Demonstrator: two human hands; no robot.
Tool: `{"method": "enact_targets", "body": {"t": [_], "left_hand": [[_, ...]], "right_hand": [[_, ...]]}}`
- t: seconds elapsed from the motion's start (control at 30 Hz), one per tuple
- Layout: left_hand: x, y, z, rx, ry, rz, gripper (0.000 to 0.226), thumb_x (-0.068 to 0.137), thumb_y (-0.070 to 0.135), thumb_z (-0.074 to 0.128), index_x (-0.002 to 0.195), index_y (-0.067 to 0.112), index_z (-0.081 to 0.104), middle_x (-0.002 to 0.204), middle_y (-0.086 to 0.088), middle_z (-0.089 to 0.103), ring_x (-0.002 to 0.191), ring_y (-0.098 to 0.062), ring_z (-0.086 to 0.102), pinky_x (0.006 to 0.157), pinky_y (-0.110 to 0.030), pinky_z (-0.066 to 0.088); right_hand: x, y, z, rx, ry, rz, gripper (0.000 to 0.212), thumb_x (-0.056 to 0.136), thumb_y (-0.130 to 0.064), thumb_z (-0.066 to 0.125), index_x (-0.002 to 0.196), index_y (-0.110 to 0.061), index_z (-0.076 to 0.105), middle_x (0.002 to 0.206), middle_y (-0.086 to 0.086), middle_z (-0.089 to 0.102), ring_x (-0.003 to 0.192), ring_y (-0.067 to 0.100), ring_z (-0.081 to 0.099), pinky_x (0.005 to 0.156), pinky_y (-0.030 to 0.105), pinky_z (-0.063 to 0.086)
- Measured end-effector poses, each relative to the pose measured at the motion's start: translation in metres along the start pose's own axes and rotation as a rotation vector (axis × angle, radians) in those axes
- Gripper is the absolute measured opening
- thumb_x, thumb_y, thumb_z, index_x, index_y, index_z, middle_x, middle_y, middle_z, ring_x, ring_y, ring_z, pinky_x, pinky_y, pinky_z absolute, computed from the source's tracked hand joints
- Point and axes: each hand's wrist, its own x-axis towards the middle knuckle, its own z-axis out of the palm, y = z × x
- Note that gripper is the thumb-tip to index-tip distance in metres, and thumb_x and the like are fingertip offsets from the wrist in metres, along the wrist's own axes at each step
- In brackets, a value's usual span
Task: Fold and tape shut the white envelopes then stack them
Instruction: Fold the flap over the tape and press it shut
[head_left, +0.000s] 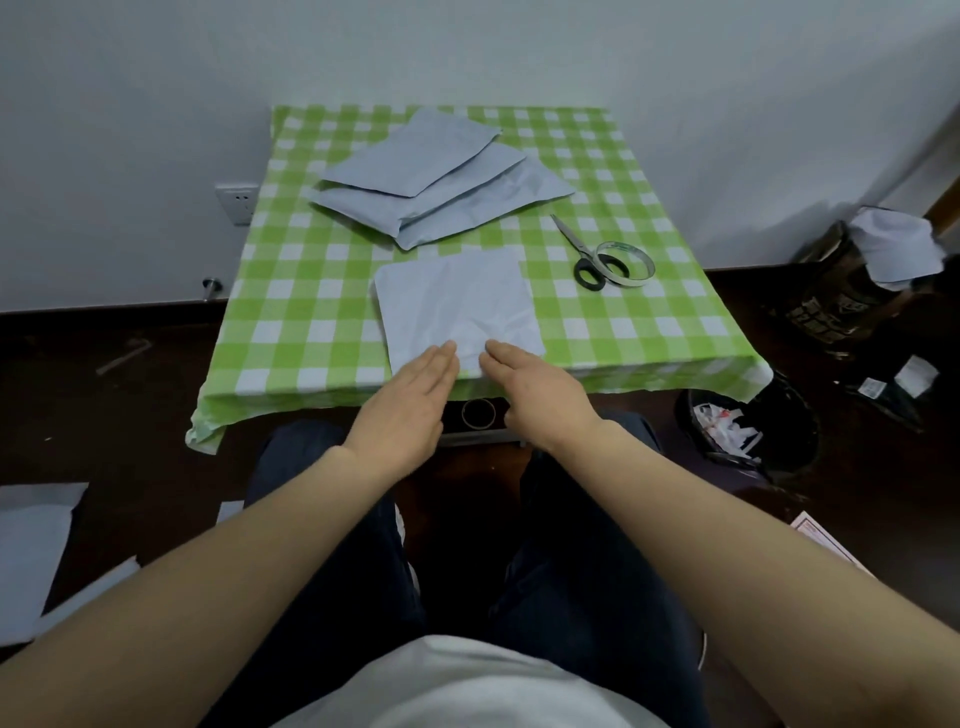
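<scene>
From the head view, a white envelope (457, 306) lies flat and slightly crumpled on the checked tabletop (649, 332), close to its near edge. The left hand (410, 402) and right hand (540, 389) reach to the envelope's near edge with fingers straight and together, grasping nothing. Whether the fingertips press the paper or hover just above it cannot be told. A loose pile of envelopes (431, 176) sits fanned at the far side, and the tape roll (623, 262) overlaps the handles of the scissors (582, 249) to the right. The likely risk is a crooked fold, since the creased paper may buckle under uneven pressure from two flat palms. A forward push could also slide the envelope across the smooth cloth instead of folding it.
</scene>
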Motion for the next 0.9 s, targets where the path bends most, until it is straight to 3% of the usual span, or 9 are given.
{"method": "enact_targets", "body": {"t": [0.1, 0.2, 0.27, 0.33, 0.4, 0.5, 0.57, 0.77, 0.9], "left_hand": [[-0.011, -0.014, -0.003, 0.019, 0.043, 0.02, 0.076, 0.057, -0.006, 0.074, 0.128, -0.01, 0.049, 0.137, -0.026, 0.045, 0.123, -0.038, 0.049, 0.113, -0.034, 0.025], [-0.025, -0.029, -0.007, 0.051, 0.07, 0.032, 0.075, 0.048, -0.009, 0.078, 0.119, -0.013, 0.056, 0.128, -0.027, 0.054, 0.114, -0.039, 0.057, 0.112, -0.028, 0.012], [-0.029, -0.034, -0.009, 0.07, 0.143, 0.041, 0.061, 0.055, -0.007, 0.075, 0.114, -0.013, 0.06, 0.122, -0.026, 0.058, 0.108, -0.039, 0.061, 0.111, -0.03, 0.015], [-0.023, -0.032, -0.009, 0.059, 0.227, 0.074, 0.038, 0.073, 0.001, 0.056, 0.108, -0.011, 0.064, 0.116, -0.024, 0.063, 0.102, -0.036, 0.064, 0.105, -0.031, 0.029], [-0.011, -0.026, -0.005, 0.02, 0.272, 0.096, 0.036, 0.078, 0.003, 0.05, 0.108, -0.009, 0.065, 0.116, -0.022, 0.064, 0.101, -0.033, 0.065, 0.1, -0.032, 0.037], [-0.006, -0.027, 0.002, -0.03, 0.241, 0.067, 0.053, 0.058, -0.012, 0.08, 0.109, -0.006, 0.066, 0.115, -0.019, 0.065, 0.099, -0.032, 0.067, 0.086, -0.039, 0.052], [-0.013, -0.038, 0.003, -0.079, 0.213, 0.034, 0.06, 0.053, -0.016, 0.083, 0.11, -0.004, 0.067, 0.115, -0.019, 0.065, 0.099, -0.033, 0.067, 0.08, -0.046, 0.053], [-0.011, -0.041, -0.019, -0.162, 0.24, -0.03, 0.018, 0.067, 0.0, 0.08, 0.082, -0.003, 0.07, 0.086, -0.014, 0.07, 0.074, -0.031, 0.067, 0.069, -0.035, 0.055], [-0.002, -0.048, -0.024, -0.239, 0.2, -0.003, 0.008, 0.074, 0.002, 0.076, 0.081, 0.001, 0.073, 0.084, -0.01, 0.07, 0.073, -0.028, 0.066, 0.066, -0.032, 0.054]], "right_hand": [[0.0, 0.005, 0.001, -0.006, -0.006, 0.008, 0.071, 0.087, -0.002, 0.047, 0.151, -0.018, 0.019, 0.159, -0.006, 0.008, 0.145, 0.008, 0.01, 0.111, 0.022, 0.024], [-0.002, 0.008, 0.0, -0.005, -0.013, 0.029, 0.072, 0.086, -0.001, 0.048, 0.15, -0.019, 0.021, 0.159, -0.006, 0.009, 0.145, 0.009, 0.01, 0.11, 0.022, 0.025], [-0.001, 0.005, -0.001, -0.007, 0.009, 0.047, 0.068, 0.086, -0.002, 0.049, 0.148, -0.016, 0.027, 0.158, -0.004, 0.014, 0.145, 0.011, 0.014, 0.108, 0.024, 0.03], [0.002, -0.002, -0.001, -0.024, 0.046, 0.069, 0.06, 0.084, -0.004, 0.051, 0.141, -0.013, 0.037, 0.152, 0.001, 0.027, 0.141, 0.017, 0.023, 0.093, 0.028, 0.041], [0.004, -0.01, 0.002, -0.07, 0.054, 0.073, 0.058, 0.083, -0.006, 0.053, 0.138, -0.018, 0.039, 0.145, 0.005, 0.033, 0.136, 0.021, 0.028, 0.081, 0.03, 0.043], [0.003, -0.008, 0.005, -0.113, 0.028, 0.056, 0.065, 0.088, -0.006, 0.051, 0.147, -0.021, 0.028, 0.155, 0.004, 0.019, 0.143, 0.019, 0.016, 0.095, 0.033, 0.043], [0.0, 0.001, 0.003, -0.113, 0.026, 0.061, 0.065, 0.089, -0.005, 0.048, 0.148, -0.02, 0.026, 0.158, 0.001, 0.015, 0.144, 0.017, 0.014, 0.099, 0.032, 0.04], [0.007, -0.001, -0.001, -0.112, 0.17, 0.097, 0.033, 0.086, -0.01, 0.046, 0.116, -0.009, 0.06, 0.13, 0.002, 0.052, 0.115, 0.025, 0.047, 0.082, 0.032, 0.043], [0.012, -0.004, 0.0, 0.055, 0.17, 0.069, 0.037, 0.089, -0.007, 0.043, 0.123, -0.013, 0.056, 0.133, 0.003, 0.046, 0.12, 0.025, 0.041, 0.084, 0.039, 0.048]]}}
